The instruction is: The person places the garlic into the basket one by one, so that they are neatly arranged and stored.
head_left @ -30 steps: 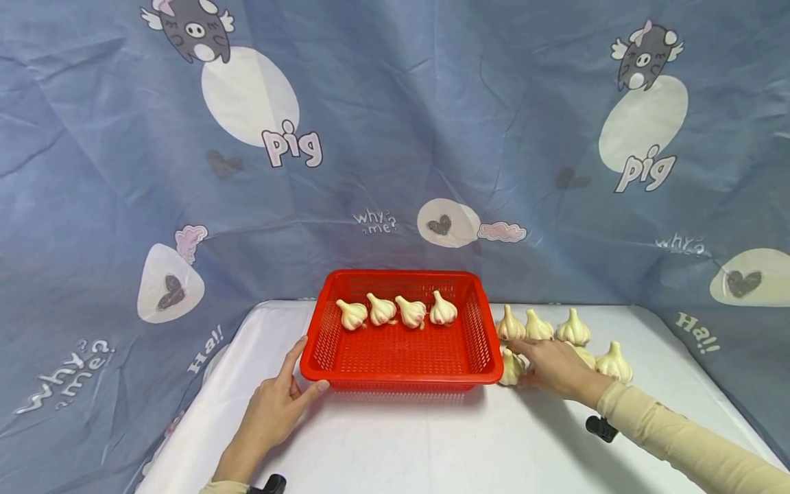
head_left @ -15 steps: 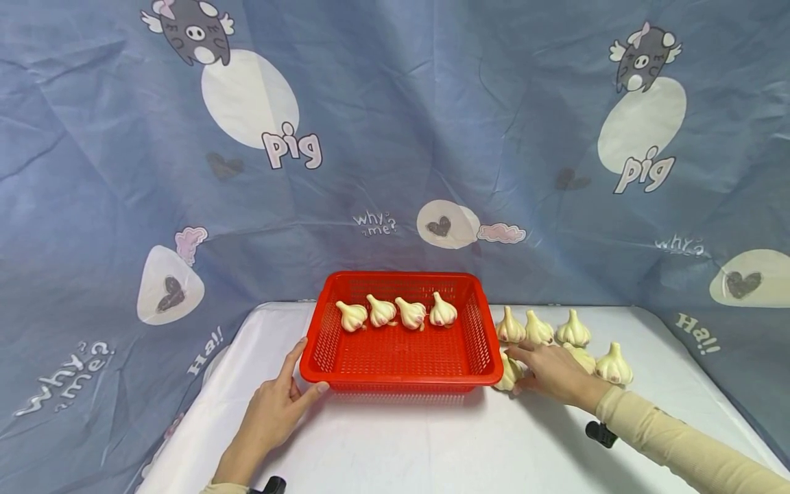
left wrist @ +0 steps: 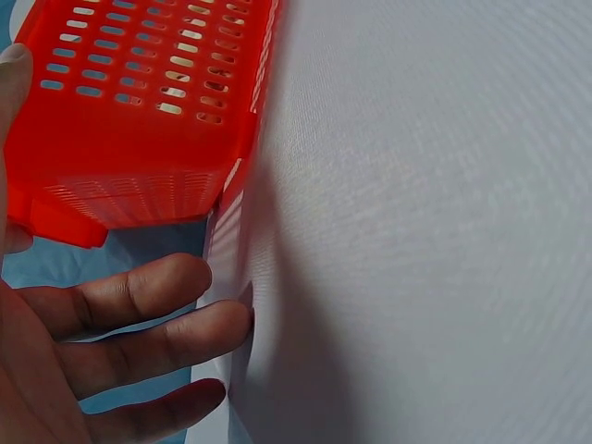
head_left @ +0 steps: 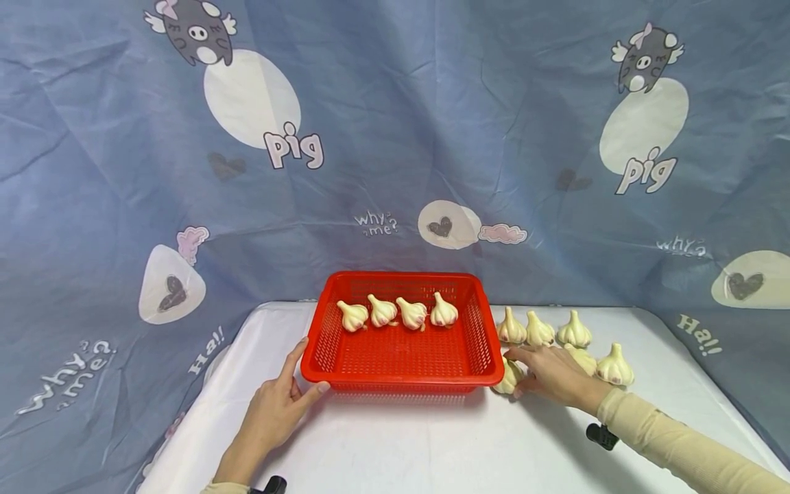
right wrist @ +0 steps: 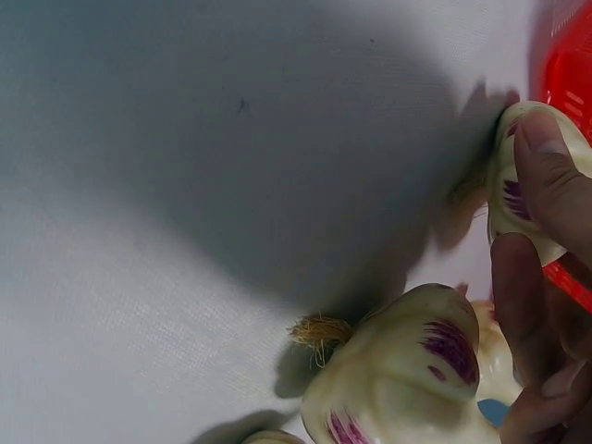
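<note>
At the near left corner of the red basket [head_left: 401,378], my left hand [head_left: 271,413] holds the rim between thumb and forefinger. Its other fingers stretch out loosely below the basket in the left wrist view. My right hand [head_left: 555,370] pinches a garlic bulb [head_left: 507,379] just outside the basket's near right corner. The right wrist view shows the thumb [right wrist: 546,166] pressed on that bulb's purple-streaked side; its far side is hidden. Several garlic bulbs [head_left: 413,313] sit in a row along the basket's back.
More garlic bulbs stand right of the basket: two behind my right hand, one further right [head_left: 574,329], a partly hidden one [head_left: 580,359] and an outer one [head_left: 615,366]. Everything rests on a white-covered table [head_left: 395,446], with a blue printed cloth [head_left: 370,171] behind.
My right hand has shifted slightly left and towards me, and the bulb at its fingertips has tilted. My left hand and the basket stay in place.
</note>
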`<state>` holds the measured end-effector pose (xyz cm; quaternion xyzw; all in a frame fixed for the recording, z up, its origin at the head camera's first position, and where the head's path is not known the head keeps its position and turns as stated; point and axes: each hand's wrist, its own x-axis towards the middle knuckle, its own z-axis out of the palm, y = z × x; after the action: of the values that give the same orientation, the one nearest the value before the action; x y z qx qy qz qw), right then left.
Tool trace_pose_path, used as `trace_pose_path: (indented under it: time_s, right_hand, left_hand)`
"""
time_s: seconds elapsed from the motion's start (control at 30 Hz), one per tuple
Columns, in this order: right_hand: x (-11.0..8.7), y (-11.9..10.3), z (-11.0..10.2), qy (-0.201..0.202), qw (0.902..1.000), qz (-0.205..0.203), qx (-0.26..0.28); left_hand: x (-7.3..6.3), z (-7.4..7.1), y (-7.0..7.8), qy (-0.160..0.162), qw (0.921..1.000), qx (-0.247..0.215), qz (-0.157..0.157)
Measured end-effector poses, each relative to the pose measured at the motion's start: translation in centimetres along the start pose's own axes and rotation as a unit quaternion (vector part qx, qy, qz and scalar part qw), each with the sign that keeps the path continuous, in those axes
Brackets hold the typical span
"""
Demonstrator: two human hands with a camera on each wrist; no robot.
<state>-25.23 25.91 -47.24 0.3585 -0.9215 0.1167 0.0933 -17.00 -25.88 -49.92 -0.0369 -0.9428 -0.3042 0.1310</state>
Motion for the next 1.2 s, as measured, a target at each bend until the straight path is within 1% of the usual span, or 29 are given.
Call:
trace_pose_path:
  time_s: [0.13, 0.3, 0.43, 0.53, 0.67, 0.8, 0.97, 1.2]
  right_hand:
    - [-0.2, -0.1, 0.0, -0.001, 0.9998, -0.002, 0.020]
    - [-0.6, -0.1, 0.2, -0.012, 0.9983, 0.003, 0.058]
    - [-0.8, -0.2, 0.2, -0.012, 0.9968, 0.006, 0.079]
    - [-1.0, -0.4, 0.1, -0.009, 0.9962, 0.013, 0.086]
    - [-1.4, -0.6, -0.2, -0.016, 0.9934, 0.032, 0.109]
    - [-1.9, -0.5, -0.8, -0.018, 0.9889, 0.038, 0.142]
    - [-2.6, -0.3, -2.1, -0.012, 0.9853, 0.035, 0.167]
    - [-2.3, -0.2, -3.8, -0.005, 0.9824, 0.039, 0.183]
  left_hand:
    - [0.0, 0.0, 0.0, 0.003, 1.0000, 0.001, 0.004]
    - [0.0, 0.0, 0.0, 0.003, 1.0000, -0.001, 0.003]
    - [-0.1, 0.1, 0.0, 0.005, 1.0000, 0.000, 0.002]
    - [0.0, 0.1, 0.0, 0.003, 1.0000, 0.000, 0.000]
    - [0.0, 0.1, -0.1, 0.003, 1.0000, -0.001, 0.000]
    - [0.0, 0.2, -0.1, 0.003, 1.0000, -0.002, 0.002]
    - [0.0, 0.2, 0.0, 0.001, 1.0000, 0.000, 0.002]
    - [-0.1, 0.0, 0.0, 0.008, 0.9999, 0.013, 0.008]
